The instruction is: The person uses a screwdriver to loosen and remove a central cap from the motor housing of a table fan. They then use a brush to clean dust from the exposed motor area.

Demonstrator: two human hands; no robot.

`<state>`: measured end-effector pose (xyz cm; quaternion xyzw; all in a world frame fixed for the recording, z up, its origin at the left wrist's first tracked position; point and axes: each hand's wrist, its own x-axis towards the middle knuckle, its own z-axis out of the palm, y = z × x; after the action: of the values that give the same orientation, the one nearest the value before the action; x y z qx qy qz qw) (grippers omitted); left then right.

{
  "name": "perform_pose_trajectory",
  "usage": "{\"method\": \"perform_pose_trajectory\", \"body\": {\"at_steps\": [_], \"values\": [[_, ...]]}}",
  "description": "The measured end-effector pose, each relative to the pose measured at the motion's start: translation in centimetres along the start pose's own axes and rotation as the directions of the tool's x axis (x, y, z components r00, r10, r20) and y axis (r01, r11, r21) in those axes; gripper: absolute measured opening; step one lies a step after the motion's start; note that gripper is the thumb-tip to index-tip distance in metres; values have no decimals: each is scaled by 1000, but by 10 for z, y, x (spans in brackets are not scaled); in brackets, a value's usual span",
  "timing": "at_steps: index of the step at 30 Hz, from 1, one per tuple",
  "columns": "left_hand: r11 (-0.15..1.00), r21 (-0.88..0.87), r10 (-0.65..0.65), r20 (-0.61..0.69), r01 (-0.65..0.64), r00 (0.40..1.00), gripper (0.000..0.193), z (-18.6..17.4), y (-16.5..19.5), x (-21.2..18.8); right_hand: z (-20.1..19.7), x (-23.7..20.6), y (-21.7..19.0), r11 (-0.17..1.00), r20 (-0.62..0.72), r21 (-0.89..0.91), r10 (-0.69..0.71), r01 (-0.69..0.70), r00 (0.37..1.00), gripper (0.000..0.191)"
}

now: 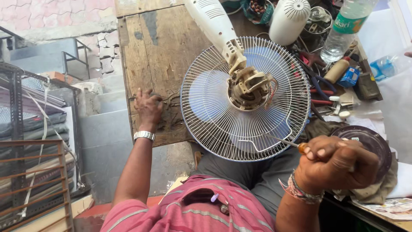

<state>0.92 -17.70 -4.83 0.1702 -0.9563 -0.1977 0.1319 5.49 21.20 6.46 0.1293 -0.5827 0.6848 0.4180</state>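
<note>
A table fan lies face down on the wooden workbench (159,47), its white wire grille (206,90) over pale blue blades and its bare motor housing (249,88) facing up. The white stand (212,21) points away. My right hand (339,163) grips a screwdriver (285,141) with an orange handle, its thin shaft reaching to the grille's near right rim. My left hand (148,107) rests flat on the worn bench top, left of the grille, holding nothing. A metal watch (143,135) sits on that wrist.
A white motor cover (289,19), a plastic water bottle (345,28), pliers and small tools (319,81) crowd the bench's far right. A dark round disc (367,144) lies by my right hand. Concrete steps (103,124) and metal racks (34,129) lie to the left.
</note>
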Motion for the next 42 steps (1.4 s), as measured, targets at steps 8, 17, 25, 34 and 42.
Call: {"method": "perform_pose_trajectory", "body": {"at_steps": [8,17,25,34,42], "values": [[993,-118,-31,-163,12,986,2,-9,-15,20,6,-1,-10,999,-40,-9,34,-34,999,37],[806,-364,359,-325,-466,875,25,-2,69,5,43,-12,3,995,61,80,57,-62,997,19],[718,-437,513,-194,-541,836,82,11,148,-14,53,2,-6,978,383,-159,186,-133,905,14],[653,-536,482,-249,-535,840,78,32,158,-36,14,31,-29,863,456,-419,469,-283,756,51],[768,-472,418,-143,-433,897,73,54,129,-68,-31,51,-20,926,135,-22,376,-377,917,53]]}}
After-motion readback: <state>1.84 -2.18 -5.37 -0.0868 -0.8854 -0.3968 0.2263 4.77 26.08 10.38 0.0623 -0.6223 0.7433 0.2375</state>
